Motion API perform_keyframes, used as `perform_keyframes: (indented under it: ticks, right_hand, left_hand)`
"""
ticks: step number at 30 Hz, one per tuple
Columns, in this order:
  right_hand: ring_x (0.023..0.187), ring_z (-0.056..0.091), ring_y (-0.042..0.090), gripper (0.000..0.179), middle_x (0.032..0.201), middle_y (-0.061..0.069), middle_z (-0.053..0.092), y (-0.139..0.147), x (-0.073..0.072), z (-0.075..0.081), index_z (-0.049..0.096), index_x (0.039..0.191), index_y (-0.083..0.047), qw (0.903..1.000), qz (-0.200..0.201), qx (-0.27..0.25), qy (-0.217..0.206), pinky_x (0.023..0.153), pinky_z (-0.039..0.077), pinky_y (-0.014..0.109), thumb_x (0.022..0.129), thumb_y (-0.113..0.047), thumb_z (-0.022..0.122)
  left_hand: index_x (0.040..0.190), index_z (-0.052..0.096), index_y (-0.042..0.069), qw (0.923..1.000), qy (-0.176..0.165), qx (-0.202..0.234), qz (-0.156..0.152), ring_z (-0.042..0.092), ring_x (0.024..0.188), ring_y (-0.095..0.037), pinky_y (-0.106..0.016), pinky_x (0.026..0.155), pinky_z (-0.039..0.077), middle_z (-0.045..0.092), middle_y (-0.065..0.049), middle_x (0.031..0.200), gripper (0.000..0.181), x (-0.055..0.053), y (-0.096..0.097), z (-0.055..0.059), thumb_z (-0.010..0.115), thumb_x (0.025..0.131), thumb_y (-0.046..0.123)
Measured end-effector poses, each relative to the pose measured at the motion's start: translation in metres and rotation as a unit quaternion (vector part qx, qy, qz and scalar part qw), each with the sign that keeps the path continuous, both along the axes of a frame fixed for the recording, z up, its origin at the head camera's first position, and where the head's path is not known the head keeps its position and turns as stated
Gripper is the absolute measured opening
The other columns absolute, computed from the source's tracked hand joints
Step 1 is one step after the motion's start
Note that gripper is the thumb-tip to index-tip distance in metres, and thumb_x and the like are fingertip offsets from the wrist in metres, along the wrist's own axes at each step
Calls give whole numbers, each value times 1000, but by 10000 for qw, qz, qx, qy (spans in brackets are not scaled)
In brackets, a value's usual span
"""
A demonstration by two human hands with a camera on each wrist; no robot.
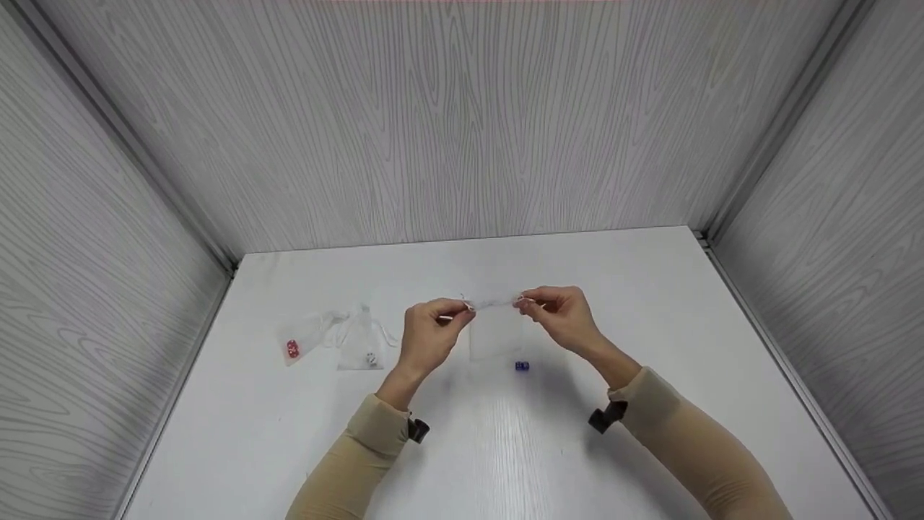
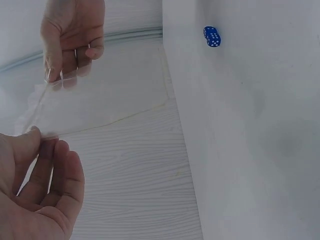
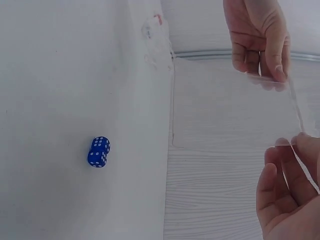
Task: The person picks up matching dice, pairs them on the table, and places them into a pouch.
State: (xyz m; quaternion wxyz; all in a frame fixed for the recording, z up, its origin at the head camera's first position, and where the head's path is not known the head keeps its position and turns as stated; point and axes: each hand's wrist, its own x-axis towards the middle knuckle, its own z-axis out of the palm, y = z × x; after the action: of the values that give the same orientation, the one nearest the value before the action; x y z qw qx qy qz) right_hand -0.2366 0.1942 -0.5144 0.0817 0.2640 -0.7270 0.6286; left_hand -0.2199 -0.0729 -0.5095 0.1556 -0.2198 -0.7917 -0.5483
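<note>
A sheer white drawstring pouch (image 1: 495, 336) hangs between my two hands, its top edge stretched sideways. My left hand (image 1: 431, 334) pinches the pouch's left top corner between thumb and fingers. At the opposite corner, my right hand (image 1: 564, 316) pinches the top edge and the drawstring. In the left wrist view the pouch (image 2: 110, 90) looks flat, with nothing visible inside. Two blue dice (image 1: 522, 366) with white dots lie side by side on the table, just below the pouch and touching neither hand. The right wrist view shows these dice (image 3: 99, 151) close up.
To the left on the white table (image 1: 238, 433) lie two more sheer pouches. One pouch (image 1: 310, 332) holds red dice (image 1: 292, 349); the other pouch (image 1: 357, 343) holds white dice (image 1: 372, 358). Wood-grain panels (image 1: 462, 123) enclose the table at the back and both sides.
</note>
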Motion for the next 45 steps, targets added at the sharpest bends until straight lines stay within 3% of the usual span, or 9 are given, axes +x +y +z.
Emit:
perform_keyframes:
  ticks: [12,20,27,34,38,41,45]
  right_hand:
    - [86,76,13,13,97,22,79,-14,6,0,80,108,6,9995,-79,88,285,74,61,21,98,5,71]
    - [83,75,16,13,95,15,80,-32,10,-1,82,105,1,9978,-270,19,613,69,60,23,96,5,74]
    - [80,75,23,10,92,22,78,-34,28,24,79,101,11,9949,-549,2,847,69,62,29,92,14,73]
    - [81,75,15,10,92,27,76,-29,25,19,76,100,15,9952,-701,-217,652,71,60,21,91,15,73]
    - [79,75,25,11,91,26,77,-32,25,18,77,101,14,9960,-633,-179,603,70,60,21,91,15,73]
    - [79,75,31,12,93,24,77,-35,22,11,78,102,12,9968,-562,-78,554,70,60,22,92,15,72]
    - [83,75,27,13,96,22,78,-36,12,-5,79,104,10,9976,-523,18,459,71,60,22,93,13,73]
  left_hand:
    - [103,84,5,9998,105,144,-20,77,85,-14,-27,75,64,81,-1,96,10,1,11,0,81,96,11]
    - [101,85,7,9987,472,169,-43,76,76,-11,-26,70,63,81,-2,92,8,1,25,1,82,94,10]
    - [100,84,5,9987,471,210,20,76,78,-13,-27,74,64,81,-2,92,8,0,19,-2,82,94,9]
    - [100,85,9,9988,424,200,131,77,80,-13,-26,74,63,81,0,92,7,0,7,-3,83,93,10]
    - [100,85,9,9990,400,167,72,77,81,-13,-26,74,64,81,-1,93,7,1,8,-4,83,94,11]
    - [102,85,8,9991,405,136,-10,77,81,-14,-27,75,64,81,-2,93,9,1,12,-4,82,95,12]
    - [102,85,8,9990,424,123,9,77,81,-13,-26,74,64,81,-1,93,9,0,13,-6,82,94,11]
